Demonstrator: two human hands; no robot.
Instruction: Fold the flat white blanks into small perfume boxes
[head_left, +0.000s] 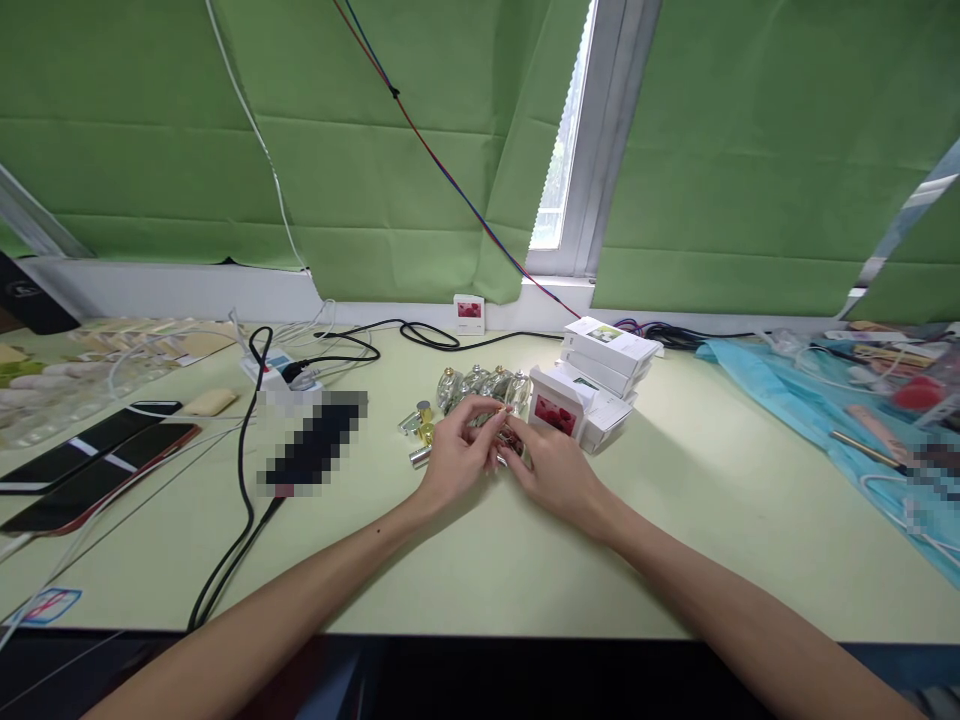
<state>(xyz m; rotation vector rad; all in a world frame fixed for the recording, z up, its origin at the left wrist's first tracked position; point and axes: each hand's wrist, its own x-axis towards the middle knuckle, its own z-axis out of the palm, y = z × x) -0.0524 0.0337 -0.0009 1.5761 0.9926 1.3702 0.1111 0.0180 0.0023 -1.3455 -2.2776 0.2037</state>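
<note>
My left hand (463, 448) and my right hand (556, 468) meet at the middle of the table, fingertips pinched together. Whatever they hold between them is small and mostly covered by the fingers. Just beyond my hands stand several clear glass bottles (475, 380) with gold-coloured tops, partly hidden by my fingers. Small gold and silver caps (425, 433) lie left of my left hand, and a silver tube (420, 457) rests close to its wrist. Beside my right hand an open white box (556, 408) with a red picture leans on its neighbours.
White boxes (609, 345) are stacked behind my right hand. One small box (469, 314) stands against the wall. Phones (101, 470), black cables (244, 440) and a power strip (279, 370) occupy the left. Blue sheeting (780, 385) with clutter covers the right end.
</note>
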